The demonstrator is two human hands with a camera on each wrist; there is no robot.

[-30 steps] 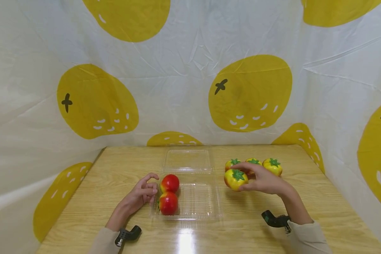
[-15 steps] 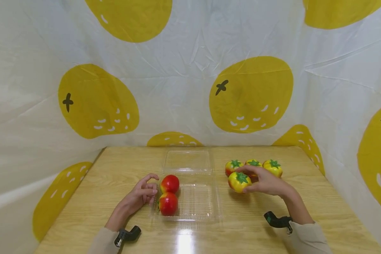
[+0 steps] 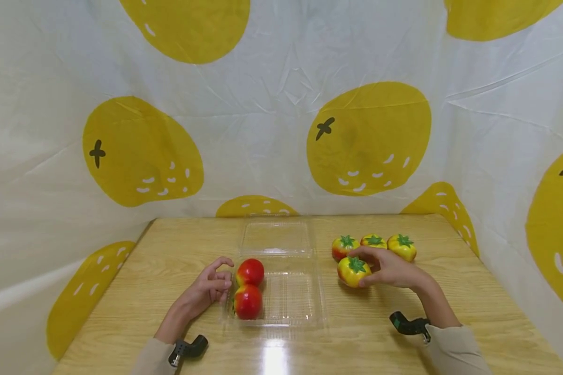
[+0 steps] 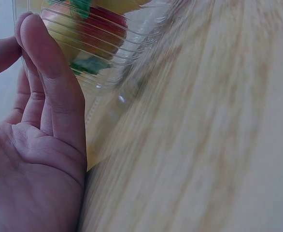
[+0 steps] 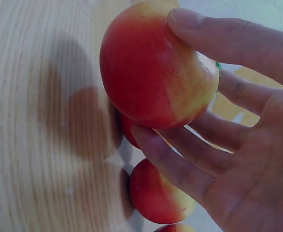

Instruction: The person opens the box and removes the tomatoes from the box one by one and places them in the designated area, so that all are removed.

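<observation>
- Head view: a white cloth backdrop (image 3: 258, 140) printed with big mustard-yellow fruit rises behind and around the work area.
- Below it spreads a pale wooden table (image 3: 183, 239) with visible grain and a bright patch of reflected light at the near edge.
- Near the middle of the table lies a clear plastic container (image 3: 291, 299), its hinged lid (image 3: 277, 237) folded back flat toward the backdrop.
- Two hands reach in from beige sleeves. The right hand (image 3: 391, 268) grips one yellow-and-red toy fruit (image 3: 349, 276), the thumb on one side and the fingers spread around the other, opened about as wide as the fruit. This fruit is right of the container, leafy top up; whether it touches the wood is hard to tell.
- The left hand (image 3: 206, 286) is relaxed, fingers loosely bent, its tips at the container's left wall; contact there cannot be told for certain.
- Just behind the held fruit, three similar ones sit in a row, green leaves up: left fruit (image 3: 342, 250), middle fruit (image 3: 374, 240) and right fruit (image 3: 400, 250).
- Inside the container, along its left wall, two more touch, red bottoms facing right: far fruit (image 3: 251, 272) and near fruit (image 3: 248, 302).
- Smallest are the black wrist mounts (image 3: 193, 347), one per arm.
</observation>
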